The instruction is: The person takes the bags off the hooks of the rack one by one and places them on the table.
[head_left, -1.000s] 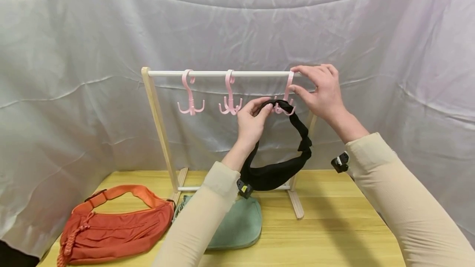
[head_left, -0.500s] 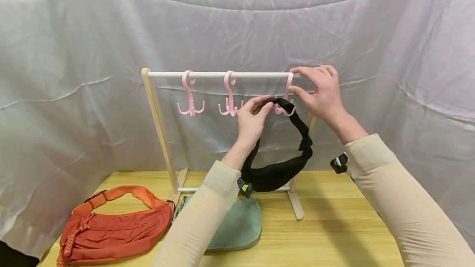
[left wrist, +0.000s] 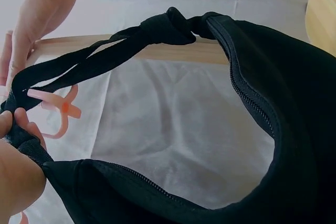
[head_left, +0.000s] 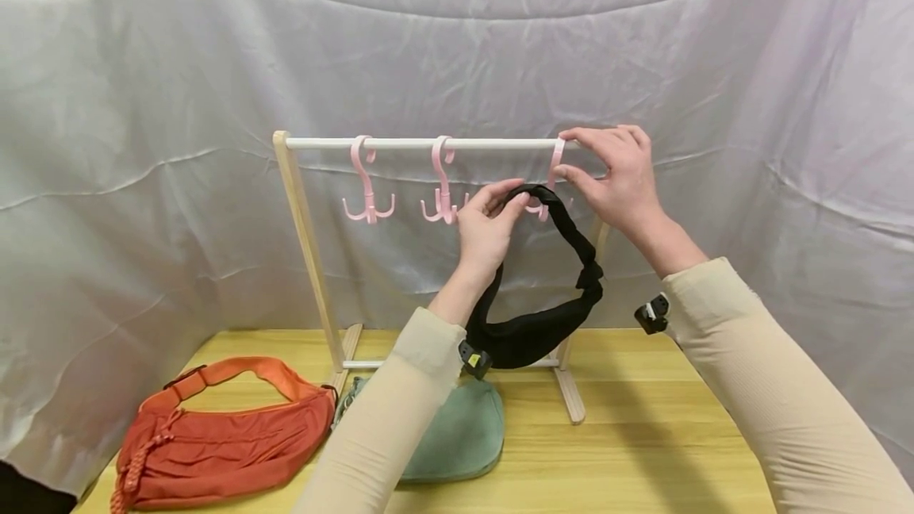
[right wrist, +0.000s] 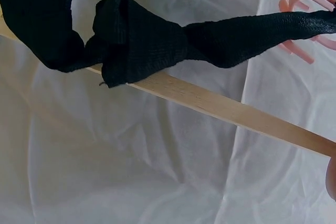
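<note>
A black zippered bag [head_left: 531,337] hangs in the air from my left hand [head_left: 484,238], which pinches the top of its knotted strap [left wrist: 89,61] between thumb and fingers. Right behind the strap is the rightmost pink hook [head_left: 556,155], partly hidden by it. In the left wrist view one pink prong [left wrist: 65,107] overlaps the strap; whether the strap sits on it I cannot tell. My right hand [head_left: 623,177] grips that hook's upper stem at the rail, with thumb below and index finger on top. The strap's knot [right wrist: 142,43] fills much of the right wrist view.
Two more pink hooks, one left [head_left: 366,181] and one middle [head_left: 443,181], hang on the white rail [head_left: 321,143] of a wooden rack [head_left: 307,244]. On the yellow wood-grain table [head_left: 643,419] lie an orange-red bag [head_left: 228,443] and a green bag [head_left: 457,435], partly behind my left sleeve.
My left hand has lifted the strap slightly. The right hook's prongs have turned a little and show less beside the strap. My right hand stays at the rail.
</note>
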Available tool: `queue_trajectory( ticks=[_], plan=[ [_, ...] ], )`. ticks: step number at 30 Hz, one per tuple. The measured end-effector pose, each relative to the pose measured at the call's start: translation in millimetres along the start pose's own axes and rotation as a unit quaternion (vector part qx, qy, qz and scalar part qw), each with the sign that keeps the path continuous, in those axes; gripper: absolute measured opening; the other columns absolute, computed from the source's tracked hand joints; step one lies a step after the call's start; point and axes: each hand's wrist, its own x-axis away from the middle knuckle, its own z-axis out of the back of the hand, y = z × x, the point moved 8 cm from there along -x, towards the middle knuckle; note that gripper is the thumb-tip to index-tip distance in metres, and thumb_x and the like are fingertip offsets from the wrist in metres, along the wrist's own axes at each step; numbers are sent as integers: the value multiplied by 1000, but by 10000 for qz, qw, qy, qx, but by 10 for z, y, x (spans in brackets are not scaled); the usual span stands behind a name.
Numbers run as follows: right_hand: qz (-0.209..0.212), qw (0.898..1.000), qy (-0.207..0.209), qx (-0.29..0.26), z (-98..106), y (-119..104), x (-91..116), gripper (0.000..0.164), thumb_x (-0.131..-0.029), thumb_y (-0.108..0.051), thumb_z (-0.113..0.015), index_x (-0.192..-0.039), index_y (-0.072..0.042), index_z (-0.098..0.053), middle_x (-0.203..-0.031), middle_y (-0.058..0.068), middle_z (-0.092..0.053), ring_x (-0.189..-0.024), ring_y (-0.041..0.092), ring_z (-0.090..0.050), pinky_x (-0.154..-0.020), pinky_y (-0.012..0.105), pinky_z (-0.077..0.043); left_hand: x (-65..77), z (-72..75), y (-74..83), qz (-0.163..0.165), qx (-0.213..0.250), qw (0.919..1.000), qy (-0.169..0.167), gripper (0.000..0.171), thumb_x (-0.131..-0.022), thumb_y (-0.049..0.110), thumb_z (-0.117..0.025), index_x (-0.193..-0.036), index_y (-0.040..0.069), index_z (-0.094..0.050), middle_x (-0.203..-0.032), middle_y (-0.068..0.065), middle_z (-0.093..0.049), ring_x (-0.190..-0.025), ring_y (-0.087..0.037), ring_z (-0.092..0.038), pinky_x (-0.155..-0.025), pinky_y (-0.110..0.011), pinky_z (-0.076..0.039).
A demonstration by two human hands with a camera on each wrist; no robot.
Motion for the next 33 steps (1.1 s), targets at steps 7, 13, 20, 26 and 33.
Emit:
queue_trajectory(
  ticks=[7,13,20,26,33],
  plan=[
    [10,10000,74,0,5,-19,-4,46,-84,-18,-88,-126,-5,-73,-122,12,-75,-105,36,-64,-108,46,-32,16,-32,21,57,237,9997,-28,27,-95,-4,-73,-121,-9,-71,-115,-24,-73,-93,-10,-71,-90,-31,-61],
    [22,9999,93,54,7,-25,-7,47,-84,-18,-88,-126,-4,-72,-122,13,-75,-105,37,-64,-109,47,-31,29,-56,45,76,315,9994,-79,27,-95,-4,-72,-121,-9,-71,-113,-23,-73,-94,-14,-73,-91,-33,-61],
    [-32,10000,80,45,-3,-13,-13,47,-84,-18,-88,-126,-4,-72,-122,13,-74,-106,37,-64,-110,47,-31,66,-63,91,43,273,9995,-148,26,-95,-4,-72,-121,-8,-71,-112,-24,-74,-96,-12,-72,-91,-30,-59],
    [-15,10000,83,12,-2,-12,-19,45,-85,-17,-87,-126,-3,-72,-123,14,-74,-106,37,-64,-111,45,-31,86,-78,126,-21,365,9992,-169,27,-94,-5,-72,-121,-9,-70,-114,-24,-73,-96,-11,-72,-94,-31,-59],
    [-4,10000,8,33,-4,2,-18,47,-85,-18,-87,-127,-4,-72,-123,14,-74,-106,37,-64,-109,45,-31,137,-64,168,-71,328,9992,-220,27,-94,-6,-73,-120,-9,-71,-114,-24,-73,-99,-11,-71,-94,-33,-59]
  ],
)
